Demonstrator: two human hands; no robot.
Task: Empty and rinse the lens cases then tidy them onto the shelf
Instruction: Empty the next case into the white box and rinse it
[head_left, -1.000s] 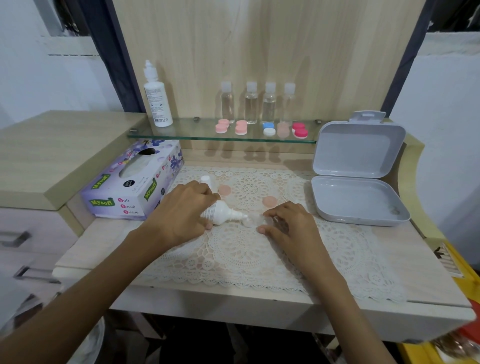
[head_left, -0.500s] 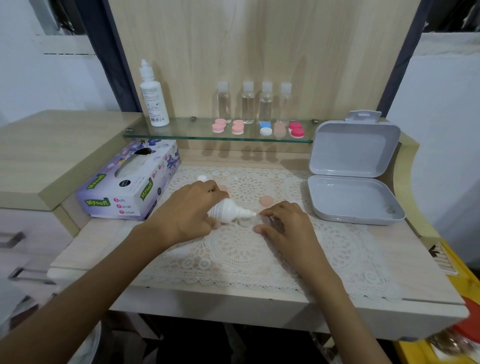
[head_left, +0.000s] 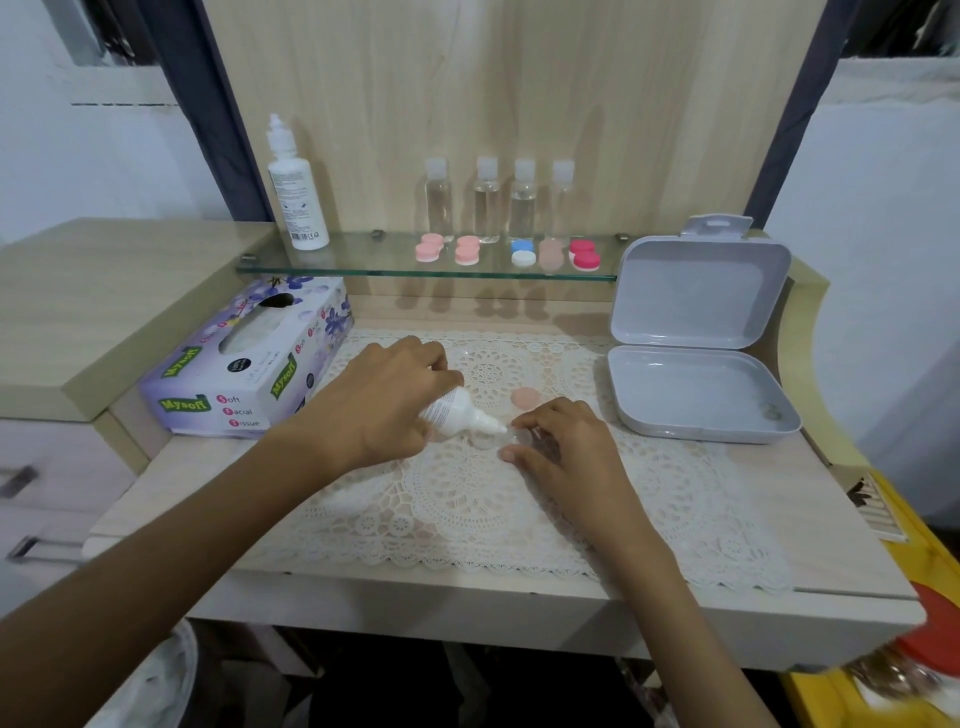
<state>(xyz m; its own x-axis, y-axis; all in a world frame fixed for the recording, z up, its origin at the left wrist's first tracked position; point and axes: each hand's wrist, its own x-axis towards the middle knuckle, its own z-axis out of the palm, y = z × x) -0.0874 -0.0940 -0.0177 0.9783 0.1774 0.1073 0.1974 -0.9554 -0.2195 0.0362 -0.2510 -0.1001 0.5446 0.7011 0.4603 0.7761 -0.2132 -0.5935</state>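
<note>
Lace doily; glass shelf above, carrying a row of capped lens cases. Left hand: grips small white bottle, nozzle tilted down. Right hand: pinches clear lens case on doily, at nozzle tip. Peach cap just behind

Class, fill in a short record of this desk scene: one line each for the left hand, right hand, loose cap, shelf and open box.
left: left hand grips a small white bottle, nozzle tilted down at the clear lens case
right: right hand pinches that case on the lace mat
cap: peach cap lies on the mat behind the right hand
shelf: glass shelf carries a tall white bottle, four clear bottles, five capped lens cases
box: grey box, lid open, right of the mat
</note>
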